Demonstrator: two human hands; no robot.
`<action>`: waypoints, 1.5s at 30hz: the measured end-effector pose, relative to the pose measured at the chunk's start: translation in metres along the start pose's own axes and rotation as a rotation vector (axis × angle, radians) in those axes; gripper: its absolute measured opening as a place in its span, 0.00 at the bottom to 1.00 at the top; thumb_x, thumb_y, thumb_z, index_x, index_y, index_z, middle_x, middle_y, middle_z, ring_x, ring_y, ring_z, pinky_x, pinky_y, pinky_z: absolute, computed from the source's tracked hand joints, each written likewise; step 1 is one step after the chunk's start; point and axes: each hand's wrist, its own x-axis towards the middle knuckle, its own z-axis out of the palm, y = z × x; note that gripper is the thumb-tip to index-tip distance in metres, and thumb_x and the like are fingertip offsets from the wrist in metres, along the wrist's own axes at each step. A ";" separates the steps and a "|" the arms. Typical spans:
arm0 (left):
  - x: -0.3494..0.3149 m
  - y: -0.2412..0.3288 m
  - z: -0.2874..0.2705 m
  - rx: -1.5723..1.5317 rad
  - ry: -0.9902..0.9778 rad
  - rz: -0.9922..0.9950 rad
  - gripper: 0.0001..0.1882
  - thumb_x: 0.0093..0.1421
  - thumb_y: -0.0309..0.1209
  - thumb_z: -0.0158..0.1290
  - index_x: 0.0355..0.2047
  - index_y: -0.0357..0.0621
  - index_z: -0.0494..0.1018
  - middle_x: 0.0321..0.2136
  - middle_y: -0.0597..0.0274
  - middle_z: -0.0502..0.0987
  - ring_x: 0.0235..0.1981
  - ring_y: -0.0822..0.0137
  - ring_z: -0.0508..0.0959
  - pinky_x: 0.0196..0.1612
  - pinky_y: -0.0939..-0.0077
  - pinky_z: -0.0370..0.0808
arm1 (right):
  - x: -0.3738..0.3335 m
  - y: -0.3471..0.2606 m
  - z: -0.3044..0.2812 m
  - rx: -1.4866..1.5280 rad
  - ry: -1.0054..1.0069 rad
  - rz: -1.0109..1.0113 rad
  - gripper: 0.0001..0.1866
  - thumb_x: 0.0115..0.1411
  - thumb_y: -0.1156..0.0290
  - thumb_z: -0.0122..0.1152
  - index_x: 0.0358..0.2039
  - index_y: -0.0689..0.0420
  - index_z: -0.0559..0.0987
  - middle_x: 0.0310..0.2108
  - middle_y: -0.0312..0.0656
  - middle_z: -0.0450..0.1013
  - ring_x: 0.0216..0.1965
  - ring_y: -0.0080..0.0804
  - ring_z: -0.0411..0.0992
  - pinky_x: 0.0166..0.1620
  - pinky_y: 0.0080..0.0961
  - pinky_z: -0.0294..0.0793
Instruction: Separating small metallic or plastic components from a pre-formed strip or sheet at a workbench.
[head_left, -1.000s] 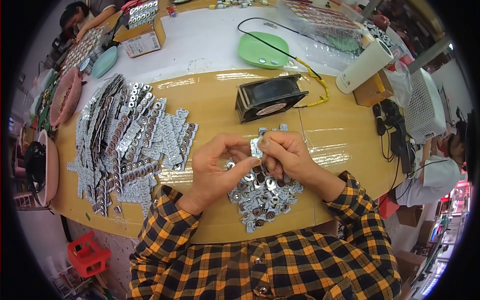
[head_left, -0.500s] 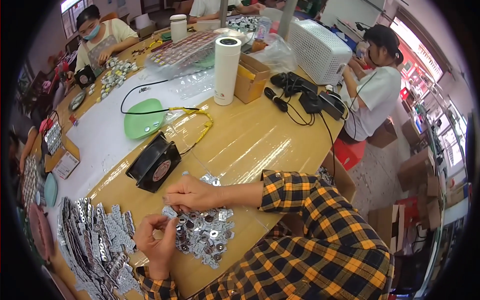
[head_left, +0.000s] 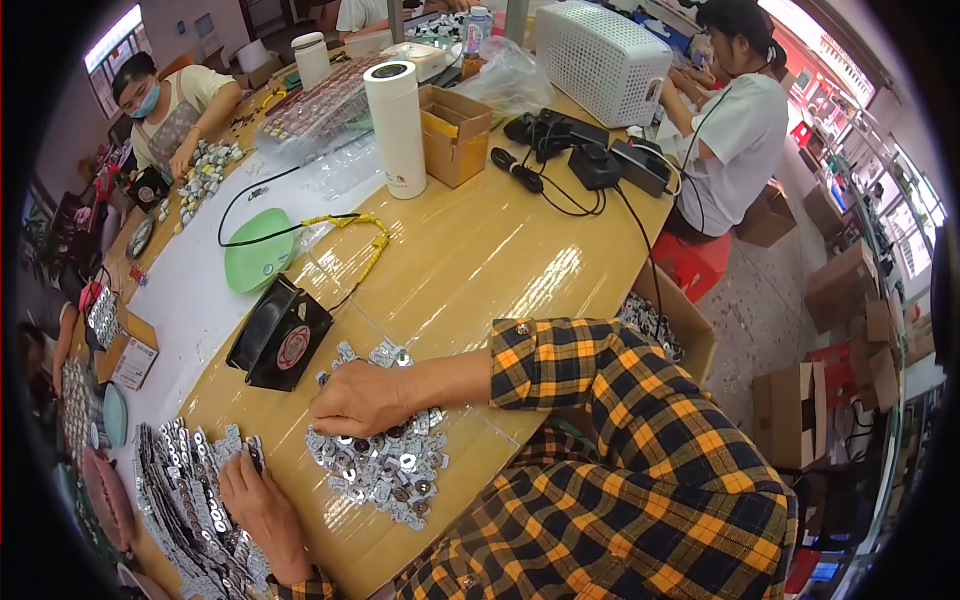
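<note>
Small silvery metal pieces with round dark or shiny centres lie in a loose pile [head_left: 385, 480] on the table before me. My right hand [head_left: 365, 398] rests over the pile's far left side, fingers curled down and closed. What its fingertips hold, if anything, is hidden. To the left, similar pieces stand packed in long overlapping rows [head_left: 185, 500]. My left hand [head_left: 262, 508] reaches onto the right edge of these rows. Its fingers are stretched out and touch the pieces there; its thumb is hidden.
A black fan [head_left: 280, 335] with a yellow-wrapped cable stands beyond the pile. Behind it are a green dish [head_left: 258, 250], a white bottle [head_left: 397, 130], a cardboard box [head_left: 455, 140] and black power adapters [head_left: 595, 165]. A white basket [head_left: 600, 65] stands farther back. Two people sit across the table.
My left hand has left the spot beside my right hand, where it pinched a small metal piece, and moved left onto the rows. My right hand has lowered onto the pile. The view has shifted.
</note>
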 end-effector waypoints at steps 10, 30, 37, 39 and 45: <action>-0.020 0.009 -0.006 -0.439 0.070 -0.264 0.28 0.48 0.19 0.50 0.54 0.36 0.66 0.55 0.51 0.67 0.55 0.56 0.69 0.54 0.66 0.65 | 0.001 0.001 -0.002 -0.036 -0.023 0.040 0.17 0.54 0.61 0.56 0.18 0.62 0.76 0.20 0.56 0.72 0.26 0.58 0.72 0.32 0.47 0.70; -0.011 0.070 -0.024 -1.603 0.009 -0.361 0.30 0.48 0.12 0.57 0.54 0.28 0.67 0.50 0.54 0.72 0.52 0.66 0.72 0.56 0.73 0.70 | 0.010 -0.034 -0.026 0.769 -0.243 0.492 0.18 0.67 0.60 0.51 0.26 0.59 0.77 0.17 0.30 0.69 0.12 0.12 0.62 0.16 0.10 0.60; -0.015 0.071 -0.023 -1.249 0.058 -0.279 0.25 0.51 0.17 0.57 0.51 0.34 0.71 0.41 0.57 0.78 0.44 0.70 0.77 0.49 0.77 0.73 | 0.010 -0.031 -0.034 0.729 -0.263 0.529 0.18 0.67 0.60 0.51 0.26 0.59 0.77 0.16 0.29 0.68 0.13 0.11 0.62 0.17 0.09 0.60; -0.011 0.067 -0.021 -1.127 0.065 -0.191 0.24 0.51 0.18 0.58 0.51 0.33 0.71 0.40 0.57 0.78 0.43 0.71 0.77 0.47 0.78 0.73 | 0.012 -0.031 -0.037 0.709 -0.275 0.541 0.18 0.68 0.60 0.50 0.26 0.59 0.76 0.17 0.30 0.68 0.13 0.11 0.62 0.17 0.09 0.60; -0.008 0.062 -0.018 -1.369 -0.005 -0.223 0.24 0.54 0.19 0.57 0.53 0.35 0.69 0.45 0.60 0.76 0.44 0.71 0.76 0.47 0.77 0.74 | 0.016 -0.031 -0.037 0.614 -0.345 0.504 0.16 0.67 0.63 0.51 0.25 0.59 0.75 0.16 0.29 0.67 0.14 0.11 0.62 0.17 0.10 0.60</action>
